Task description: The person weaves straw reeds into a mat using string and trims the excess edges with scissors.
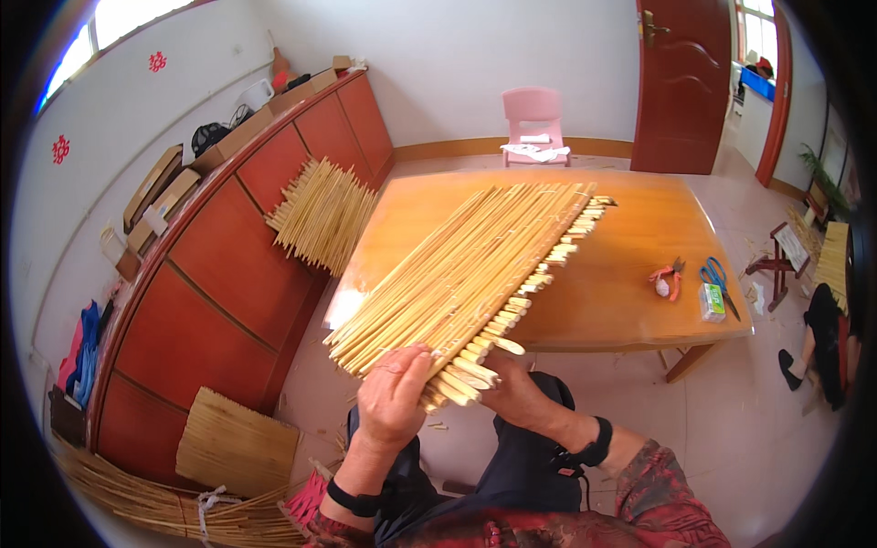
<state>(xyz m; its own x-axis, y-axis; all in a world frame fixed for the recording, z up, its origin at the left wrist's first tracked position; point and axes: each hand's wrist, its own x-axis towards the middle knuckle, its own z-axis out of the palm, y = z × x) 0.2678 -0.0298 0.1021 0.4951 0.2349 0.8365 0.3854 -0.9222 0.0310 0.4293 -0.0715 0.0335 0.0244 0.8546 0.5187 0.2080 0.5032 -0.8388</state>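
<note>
A mat of pale yellow plant stalks (457,265), laid side by side and stitched across with thread, rises tilted from my lap over the table. My left hand (393,393) grips its near corner, with the thumb on the upper face. Along the right edge, cut stalk ends (512,315) stick out unevenly below a straight border strip. My right hand (516,397) reaches in under these ends near the same corner. Its fingers are hidden behind the stalks, so its hold cannot be made out. One stalk end juts out further than its neighbours just above that hand.
On the wooden table (621,310) lie red-handled pliers (674,279), blue-handled scissors (720,283) and a small green-and-white box (712,302). A stalk bundle (320,215) leans on the red cabinet (219,265). More stalks (174,493) lie lower left. A pink chair (533,119) stands beyond.
</note>
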